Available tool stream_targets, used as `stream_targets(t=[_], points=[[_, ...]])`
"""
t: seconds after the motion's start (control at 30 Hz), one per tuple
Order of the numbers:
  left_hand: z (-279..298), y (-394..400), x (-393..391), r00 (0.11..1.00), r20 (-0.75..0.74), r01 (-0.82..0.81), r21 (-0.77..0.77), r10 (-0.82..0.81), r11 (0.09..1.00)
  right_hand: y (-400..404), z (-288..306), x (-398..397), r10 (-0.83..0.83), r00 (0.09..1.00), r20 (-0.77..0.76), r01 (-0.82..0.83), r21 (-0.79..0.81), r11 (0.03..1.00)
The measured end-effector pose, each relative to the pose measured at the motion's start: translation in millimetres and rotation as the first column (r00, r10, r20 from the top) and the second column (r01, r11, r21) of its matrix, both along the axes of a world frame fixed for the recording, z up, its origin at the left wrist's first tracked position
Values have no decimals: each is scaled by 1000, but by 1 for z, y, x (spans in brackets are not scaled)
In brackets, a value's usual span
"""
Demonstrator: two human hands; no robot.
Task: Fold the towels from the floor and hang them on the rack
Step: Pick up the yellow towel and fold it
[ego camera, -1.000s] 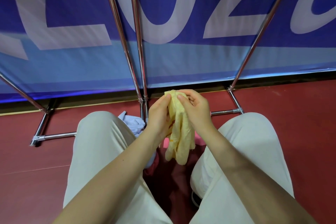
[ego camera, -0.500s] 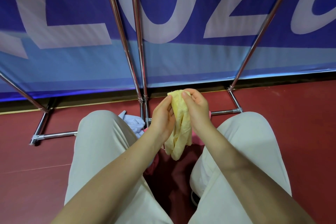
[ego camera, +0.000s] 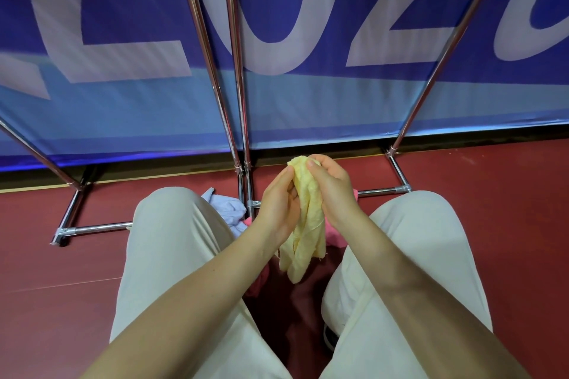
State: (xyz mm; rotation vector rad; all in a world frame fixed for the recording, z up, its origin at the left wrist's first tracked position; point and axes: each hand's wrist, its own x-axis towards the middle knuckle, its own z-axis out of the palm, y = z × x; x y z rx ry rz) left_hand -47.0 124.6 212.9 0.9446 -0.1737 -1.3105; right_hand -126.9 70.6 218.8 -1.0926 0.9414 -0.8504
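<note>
Yellow towel (ego camera: 308,224) hangs bunched between the left hand (ego camera: 278,203) and the right hand (ego camera: 331,186), both pinching its top, probably to find an edge for folding.

Pale yellow towel (ego camera: 308,224), chrome rack (ego camera: 237,77), dark red floor (ego camera: 492,209)

We list: towel (ego camera: 308,224) between our left hand (ego camera: 278,209) and right hand (ego camera: 334,191), above the gap between our knees. Two more cloths (ego camera: 228,209) on the floor (ego camera: 492,194) behind our left knee and beneath the hands. Rack (ego camera: 237,101) just beyond them; banner (ego camera: 338,101) behind the rack.
</note>
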Motion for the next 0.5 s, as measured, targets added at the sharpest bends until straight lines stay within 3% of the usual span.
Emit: stream_targets(t=[0.2,0.43,0.5], points=[[0,0,-1,1000,-15,-7,12,7,1000,1,-5,2,-19,995,-93,11,-86,996],[-1,1,4,995,94,-24,-15,26,1000,4,-5,2,88,993,76,-87,-13,996],[1,1,8,987,159,-35,7,33,999,4,-4,2,117,992,53,-115,-37,993]])
